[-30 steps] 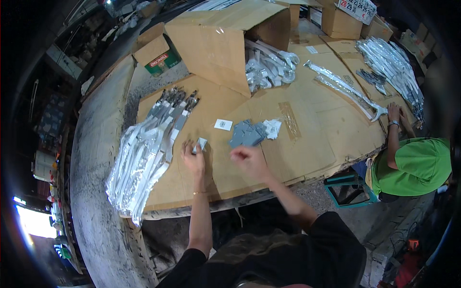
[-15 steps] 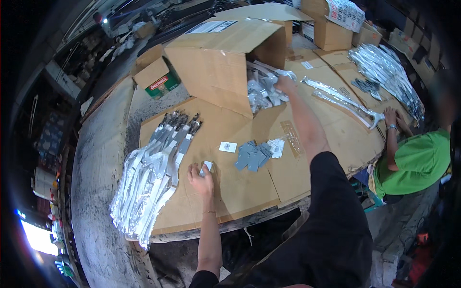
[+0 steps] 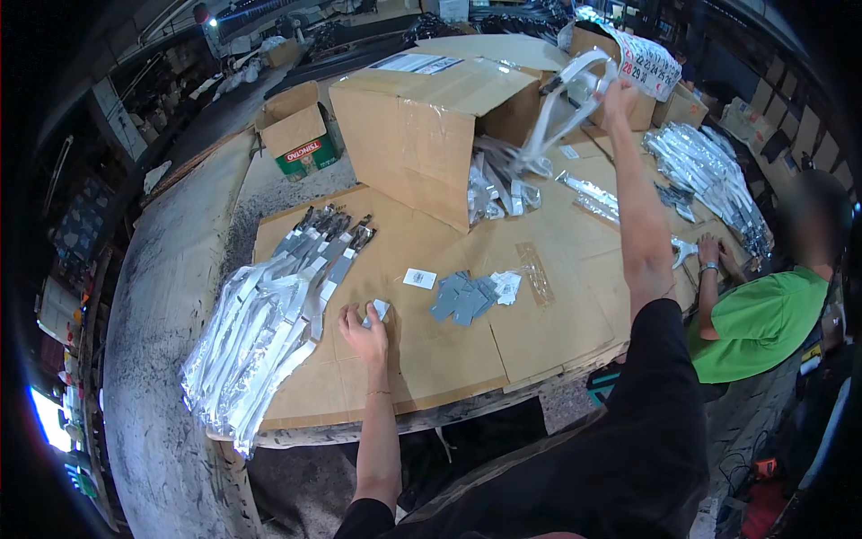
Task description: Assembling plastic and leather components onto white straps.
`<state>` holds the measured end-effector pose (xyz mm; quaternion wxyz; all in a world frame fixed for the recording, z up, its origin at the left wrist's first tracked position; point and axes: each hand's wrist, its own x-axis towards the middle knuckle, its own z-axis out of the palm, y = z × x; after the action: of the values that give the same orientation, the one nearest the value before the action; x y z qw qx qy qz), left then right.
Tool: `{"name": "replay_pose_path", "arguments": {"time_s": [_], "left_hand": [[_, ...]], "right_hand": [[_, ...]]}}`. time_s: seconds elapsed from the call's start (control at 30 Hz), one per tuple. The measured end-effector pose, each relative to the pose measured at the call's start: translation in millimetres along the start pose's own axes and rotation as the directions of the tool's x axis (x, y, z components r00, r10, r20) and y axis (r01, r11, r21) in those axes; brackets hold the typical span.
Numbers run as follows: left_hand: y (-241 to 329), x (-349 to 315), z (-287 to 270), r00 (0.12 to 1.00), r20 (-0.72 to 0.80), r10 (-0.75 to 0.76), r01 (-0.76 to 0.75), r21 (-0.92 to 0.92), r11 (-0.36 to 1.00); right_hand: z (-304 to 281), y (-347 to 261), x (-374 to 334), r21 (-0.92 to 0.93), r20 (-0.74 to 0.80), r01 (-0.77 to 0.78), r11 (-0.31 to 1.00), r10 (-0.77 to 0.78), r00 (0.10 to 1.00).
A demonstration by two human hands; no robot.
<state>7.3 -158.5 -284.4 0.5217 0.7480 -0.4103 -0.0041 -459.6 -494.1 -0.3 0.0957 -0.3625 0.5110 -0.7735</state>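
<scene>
My left hand (image 3: pixel 365 336) pinches a small pale grey card (image 3: pixel 378 312) just over the cardboard sheet (image 3: pixel 440 368). My right hand (image 3: pixel 617 101), raised beyond the mouth of a tipped cardboard box (image 3: pixel 404 135), grips a long white strip in clear plastic (image 3: pixel 541 135). It hangs in a loop, its lower end by other wrapped strips (image 3: pixel 503 184) spilling from the box. Left of my left hand lies a bundle of wrapped white strips (image 3: pixel 260 314) with dark ends. To its right are a lone white card (image 3: pixel 419 278), scattered grey cards (image 3: pixel 464 298) and white cards (image 3: pixel 507 287).
A person in a green shirt (image 3: pixel 763 319) stands at the right table edge, hands beside a white strip. Another wrapped pile (image 3: pixel 705 166) lies beyond them. A small open carton (image 3: pixel 303 153) sits behind the left bundle; more boxes (image 3: pixel 687 106) stand at the back right.
My right hand has come out of the tipped box, up and to the right, drawing a wrapped white strip along. My left hand stays nearly in place with the card. The view has shifted slightly.
</scene>
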Motion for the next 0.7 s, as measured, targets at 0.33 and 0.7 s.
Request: {"name": "replay_pose_path", "arguments": {"time_s": [0.33,0.7], "left_hand": [[-4,-3,-2,0.999,-0.046,-0.025,0.018,-0.144,0.989],[104,-3,-110,0.966,-0.237,0.101,-0.236,-0.66,0.713]], "right_hand": [[-54,-284,63,0.237,-0.054,0.608,0.757,-0.615,0.787],[-147,-445,-155,0.082,0.338,0.857,0.508,-0.823,0.456]]}}
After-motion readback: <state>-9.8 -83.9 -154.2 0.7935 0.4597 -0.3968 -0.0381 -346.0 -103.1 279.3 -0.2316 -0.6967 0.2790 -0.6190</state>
